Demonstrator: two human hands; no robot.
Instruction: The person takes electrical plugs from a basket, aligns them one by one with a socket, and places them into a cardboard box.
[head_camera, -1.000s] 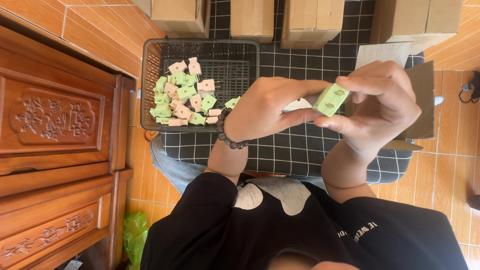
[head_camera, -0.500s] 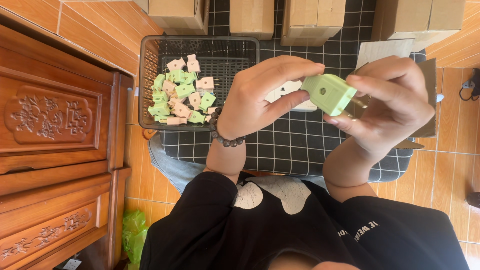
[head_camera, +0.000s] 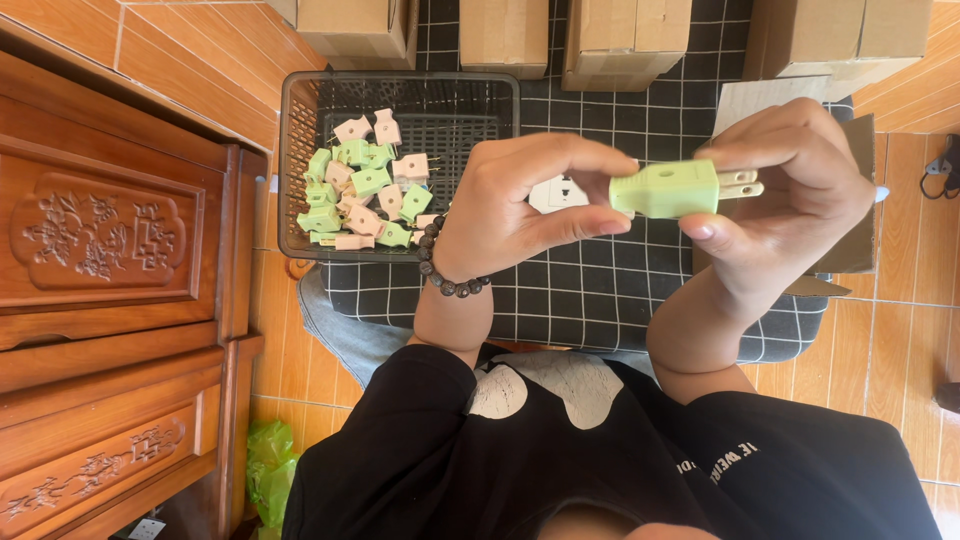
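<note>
Green plug (head_camera: 666, 189) sits level between both hands, held above the black checked mat (head_camera: 600, 290), its two metal prongs pointing toward the right hand (head_camera: 790, 190). The left hand (head_camera: 520, 205) pinches the plug's body between thumb below and fingers curled over the top, wrist bent inward and ringed by a dark bead bracelet (head_camera: 440, 265). The right hand closes its fingertips around the prong end, thumb underneath, forearm angled up from the lap. Well to the left, a dark wire basket (head_camera: 300, 130) holds a heap of green and pink plugs (head_camera: 360, 195). Cardboard boxes (head_camera: 505, 35) stand beyond the mat, and a carved wooden cabinet (head_camera: 110, 250) runs along the left side.
</note>
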